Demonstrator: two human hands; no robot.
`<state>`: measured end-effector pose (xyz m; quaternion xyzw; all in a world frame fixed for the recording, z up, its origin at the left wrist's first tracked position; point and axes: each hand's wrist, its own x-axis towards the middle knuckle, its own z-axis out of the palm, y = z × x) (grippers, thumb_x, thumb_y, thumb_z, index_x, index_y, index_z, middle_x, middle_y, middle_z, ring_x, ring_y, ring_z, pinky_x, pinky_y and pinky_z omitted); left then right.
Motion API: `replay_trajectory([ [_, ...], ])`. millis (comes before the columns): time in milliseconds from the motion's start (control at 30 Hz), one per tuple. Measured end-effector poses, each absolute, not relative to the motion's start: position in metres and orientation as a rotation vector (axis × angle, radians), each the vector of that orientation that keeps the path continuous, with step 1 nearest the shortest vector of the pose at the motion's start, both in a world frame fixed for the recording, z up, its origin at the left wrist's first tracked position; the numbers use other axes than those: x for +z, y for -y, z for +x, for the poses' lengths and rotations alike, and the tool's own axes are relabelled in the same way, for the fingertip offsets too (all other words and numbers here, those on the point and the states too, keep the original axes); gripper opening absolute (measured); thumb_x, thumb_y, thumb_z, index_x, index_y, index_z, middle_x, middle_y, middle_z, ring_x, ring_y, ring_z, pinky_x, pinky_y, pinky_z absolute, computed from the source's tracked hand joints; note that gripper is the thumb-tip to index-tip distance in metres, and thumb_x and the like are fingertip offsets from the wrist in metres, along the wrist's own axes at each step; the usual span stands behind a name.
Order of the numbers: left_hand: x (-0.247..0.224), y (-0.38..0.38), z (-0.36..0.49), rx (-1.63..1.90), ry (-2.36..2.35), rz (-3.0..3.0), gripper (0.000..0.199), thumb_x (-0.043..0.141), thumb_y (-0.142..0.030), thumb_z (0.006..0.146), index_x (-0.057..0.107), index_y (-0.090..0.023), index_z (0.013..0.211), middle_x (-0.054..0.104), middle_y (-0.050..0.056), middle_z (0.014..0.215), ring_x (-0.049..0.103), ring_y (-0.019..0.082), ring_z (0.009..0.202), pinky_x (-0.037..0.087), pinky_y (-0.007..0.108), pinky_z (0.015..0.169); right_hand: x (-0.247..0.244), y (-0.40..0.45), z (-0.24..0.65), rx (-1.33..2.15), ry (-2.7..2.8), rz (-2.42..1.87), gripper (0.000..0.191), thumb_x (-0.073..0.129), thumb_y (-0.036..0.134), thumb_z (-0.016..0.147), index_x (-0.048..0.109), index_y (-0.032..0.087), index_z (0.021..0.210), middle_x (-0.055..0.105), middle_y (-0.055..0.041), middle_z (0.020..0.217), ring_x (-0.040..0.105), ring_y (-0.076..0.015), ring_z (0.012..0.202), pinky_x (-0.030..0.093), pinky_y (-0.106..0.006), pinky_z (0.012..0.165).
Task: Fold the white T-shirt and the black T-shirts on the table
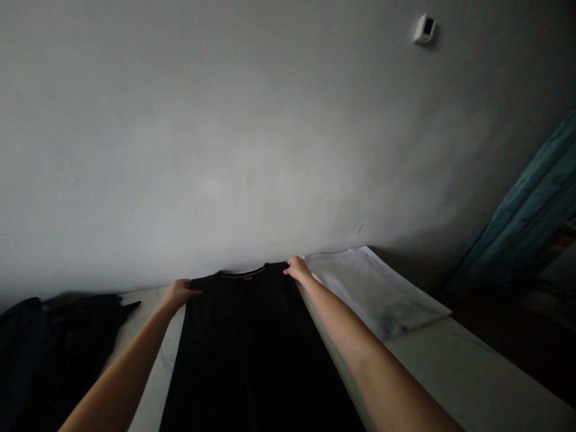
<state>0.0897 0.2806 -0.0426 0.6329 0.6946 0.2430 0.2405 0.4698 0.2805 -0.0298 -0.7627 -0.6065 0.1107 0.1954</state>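
A black T-shirt (252,348) lies spread on a pale, marbled table (459,360), its neckline toward the wall. At its upper left shoulder my left hand (179,293) pinches the fabric between thumb and fingers. My right hand (297,267) grips the opposite shoulder corner, close to a folded white cloth. Both arms reach forward, and the shirt looks fairly flat between them. The shirt's lower end runs out of the bottom of the picture.
Dark clothes (58,354) lie heaped on the left. The white cloth (360,285) rests at the back right. A wall (247,150) rises behind the table, with a small white device (424,29) mounted high. A teal curtain (526,198) hangs at right.
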Motion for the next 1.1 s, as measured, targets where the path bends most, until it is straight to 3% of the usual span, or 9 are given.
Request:
replay_trajectory([
  [100,-0.04,-0.271,0.098,0.679,-2.004,1.799,0.031,0.07,-0.034,0.064,0.068,-0.013,0.086,0.072,0.011,0.081,0.067,0.034,0.087,0.051,0.041,0.077,-0.031,-0.271,0.458,0.254,1.705,-2.15,0.018,0.071,0.017,0.082,0.07,0.011,0.099,0.071,-0.0142,0.102,0.068,-0.0227,0.092,0.049,-0.027,0.074],
  [200,-0.037,-0.247,0.116,0.744,-2.164,1.893,0.045,0.059,-0.035,0.077,0.058,-0.009,0.114,0.065,0.021,0.111,0.058,0.04,0.111,0.046,0.05,0.09,-0.036,-0.254,0.443,0.149,1.705,-2.114,0.033,0.052,0.013,0.093,0.057,0.007,0.124,0.056,-0.0237,0.129,0.064,-0.0262,0.106,0.05,-0.032,0.082],
  [300,-0.043,-0.214,0.135,0.766,-2.253,2.211,0.043,0.044,-0.036,0.088,0.053,-0.013,0.124,0.058,0.022,0.125,0.052,0.039,0.119,0.044,0.052,0.093,-0.045,-0.232,0.435,0.111,1.823,-1.993,0.034,0.044,0.014,0.096,0.054,0.011,0.128,0.053,-0.0205,0.134,0.061,-0.0253,0.114,0.049,-0.035,0.092],
  [433,-0.072,-0.173,0.139,0.718,-1.925,2.648,0.043,0.035,-0.031,0.094,0.053,-0.016,0.13,0.057,0.017,0.138,0.052,0.031,0.127,0.045,0.047,0.101,-0.06,-0.196,0.439,0.155,2.085,-1.772,0.038,0.038,0.027,0.101,0.054,0.015,0.134,0.052,-0.0134,0.142,0.049,-0.0222,0.132,0.038,-0.036,0.11],
  [567,-0.099,-0.143,0.122,0.597,-1.65,2.789,0.053,0.031,-0.04,0.096,0.042,-0.019,0.143,0.045,0.011,0.151,0.038,0.026,0.141,0.037,0.043,0.112,-0.069,-0.153,0.45,0.203,2.319,-1.635,0.06,0.038,0.042,0.101,0.031,0.01,0.152,0.03,-0.0162,0.157,0.026,-0.0259,0.146,0.025,-0.043,0.119],
  [700,-0.106,-0.114,0.113,0.497,-1.588,2.829,0.058,0.026,-0.045,0.098,0.036,-0.018,0.148,0.035,0.012,0.156,0.027,0.026,0.146,0.032,0.043,0.116,-0.068,-0.105,0.458,0.26,2.429,-1.574,0.068,0.032,0.049,0.101,0.016,0.012,0.156,0.018,-0.0158,0.16,0.018,-0.0258,0.148,0.02,-0.047,0.12],
  [933,-0.095,-0.019,0.128,0.398,-1.414,2.899,0.066,0.033,-0.05,0.097,0.022,-0.017,0.154,0.029,0.014,0.158,0.03,0.028,0.145,0.035,0.046,0.115,-0.061,0.003,0.467,0.258,2.535,-1.49,0.076,0.033,0.057,0.099,0.018,0.007,0.155,0.014,-0.0188,0.16,0.011,-0.0282,0.149,0.015,-0.049,0.121],
  [1000,-0.084,0.008,0.138,0.4,-1.344,2.896,0.061,0.038,-0.048,0.096,0.032,-0.022,0.151,0.036,0.011,0.156,0.037,0.027,0.142,0.04,0.046,0.112,-0.058,0.032,0.469,0.265,2.604,-1.351,0.075,0.033,0.059,0.099,0.02,0.01,0.155,0.015,-0.017,0.16,0.011,-0.0271,0.149,0.014,-0.05,0.122],
  [1100,-0.06,0.023,0.16,0.411,-1.365,2.769,0.042,0.042,-0.041,0.095,0.059,-0.025,0.13,0.061,0.008,0.137,0.057,0.024,0.125,0.047,0.041,0.105,-0.054,0.059,0.468,0.333,2.657,-1.138,0.072,0.037,0.059,0.098,0.03,0.013,0.152,0.022,-0.0153,0.159,0.018,-0.0265,0.148,0.017,-0.049,0.121],
])
